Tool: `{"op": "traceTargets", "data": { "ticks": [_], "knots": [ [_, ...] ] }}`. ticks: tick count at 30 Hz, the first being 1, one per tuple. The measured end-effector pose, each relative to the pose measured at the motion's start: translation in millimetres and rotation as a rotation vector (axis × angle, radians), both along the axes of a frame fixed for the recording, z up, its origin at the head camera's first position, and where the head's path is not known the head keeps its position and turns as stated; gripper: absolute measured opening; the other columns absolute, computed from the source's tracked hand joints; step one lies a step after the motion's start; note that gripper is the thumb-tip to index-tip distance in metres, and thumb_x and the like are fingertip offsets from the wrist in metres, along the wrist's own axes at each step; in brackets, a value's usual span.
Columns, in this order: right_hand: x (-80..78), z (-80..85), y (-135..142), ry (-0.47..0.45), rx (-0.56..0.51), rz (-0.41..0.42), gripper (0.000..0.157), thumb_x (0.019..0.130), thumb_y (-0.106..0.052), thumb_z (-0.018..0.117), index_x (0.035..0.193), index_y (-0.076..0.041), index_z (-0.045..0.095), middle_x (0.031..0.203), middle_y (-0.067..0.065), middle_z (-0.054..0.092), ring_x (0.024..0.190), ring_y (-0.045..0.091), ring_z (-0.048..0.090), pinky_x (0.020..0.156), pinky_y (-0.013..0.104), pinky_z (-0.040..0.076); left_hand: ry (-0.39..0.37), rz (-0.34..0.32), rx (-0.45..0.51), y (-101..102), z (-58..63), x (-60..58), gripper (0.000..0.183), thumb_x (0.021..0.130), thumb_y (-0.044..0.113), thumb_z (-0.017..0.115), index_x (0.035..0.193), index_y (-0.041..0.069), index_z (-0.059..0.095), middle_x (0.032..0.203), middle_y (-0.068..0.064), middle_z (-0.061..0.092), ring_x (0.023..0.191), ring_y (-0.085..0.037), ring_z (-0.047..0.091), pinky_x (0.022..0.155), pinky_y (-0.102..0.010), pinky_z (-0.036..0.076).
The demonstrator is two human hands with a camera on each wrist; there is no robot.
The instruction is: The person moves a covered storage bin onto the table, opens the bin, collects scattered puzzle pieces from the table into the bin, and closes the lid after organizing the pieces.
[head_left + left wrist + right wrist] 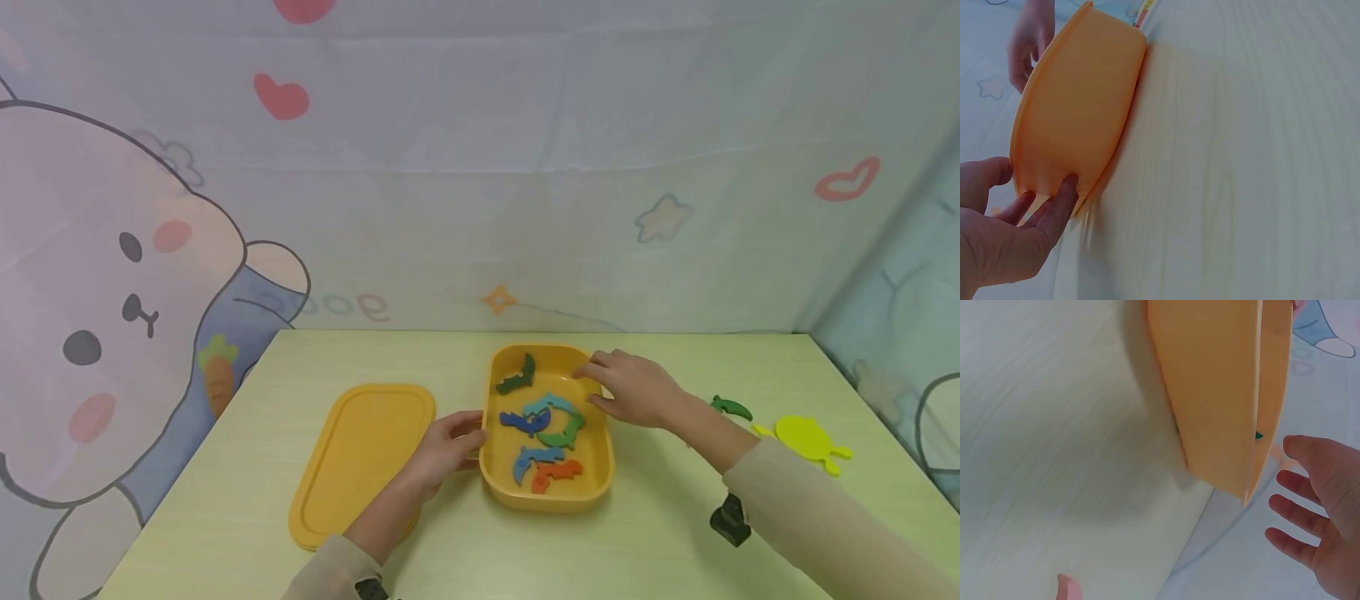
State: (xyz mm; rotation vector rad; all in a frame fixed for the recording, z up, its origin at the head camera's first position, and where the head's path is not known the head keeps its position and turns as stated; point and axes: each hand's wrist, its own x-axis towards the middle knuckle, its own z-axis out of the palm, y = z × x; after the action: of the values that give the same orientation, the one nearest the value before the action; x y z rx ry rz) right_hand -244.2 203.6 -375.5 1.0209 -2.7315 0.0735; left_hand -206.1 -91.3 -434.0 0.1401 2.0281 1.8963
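Observation:
A yellow plastic box (546,502) stands on the table with several flat coloured animal-shaped pieces inside. Among them are a dark green piece (517,375), a dark blue piece (527,422) and an orange-red piece (557,473). My left hand (447,450) touches the box's left side; in the left wrist view its fingertips (1067,187) rest on the outer wall and the thumb is at the rim. Over the right rim hovers my right hand (633,387), fingers spread and slightly bent. The right wrist view shows nothing held in that hand (1325,515).
A yellow lid (360,458) lies flat left of the box. To the right, a green piece (731,407) and a bright yellow turtle-shaped piece (802,437) lie on the table (570,558). A pink piece (1069,589) shows in the right wrist view. A printed cloth hangs behind.

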Motion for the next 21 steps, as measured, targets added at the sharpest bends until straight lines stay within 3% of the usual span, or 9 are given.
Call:
{"op": "traceTargets", "data": {
  "ticks": [16,21],
  "knots": [
    [12.7,-6.8,45.0,0.002,-0.041,-0.019,0.032,0.079,-0.017,0.07,0.11,-0.013,0.062,0.102,0.004,0.061,0.084,0.022,0.059,0.061,0.031,0.05,0.0,0.01,-0.011,0.2,-1.4,-1.9,0.045,0.094,0.012,0.05,0.135,-0.004,0.04,0.129,-0.024,0.048,0.105,-0.033,0.058,0.079,-0.039,0.055],
    [20.3,-10.2,56.4,-0.046,-0.032,-0.062,0.033,0.08,-0.018,0.069,0.112,-0.014,0.061,0.104,0.004,0.061,0.087,0.023,0.06,0.059,0.031,0.051,0.002,0.011,-0.014,1.0,-1.1,-1.3,0.045,0.094,0.013,0.051,0.134,-0.003,0.042,0.128,-0.023,0.049,0.104,-0.031,0.059,0.079,-0.037,0.055]
  ]
}}
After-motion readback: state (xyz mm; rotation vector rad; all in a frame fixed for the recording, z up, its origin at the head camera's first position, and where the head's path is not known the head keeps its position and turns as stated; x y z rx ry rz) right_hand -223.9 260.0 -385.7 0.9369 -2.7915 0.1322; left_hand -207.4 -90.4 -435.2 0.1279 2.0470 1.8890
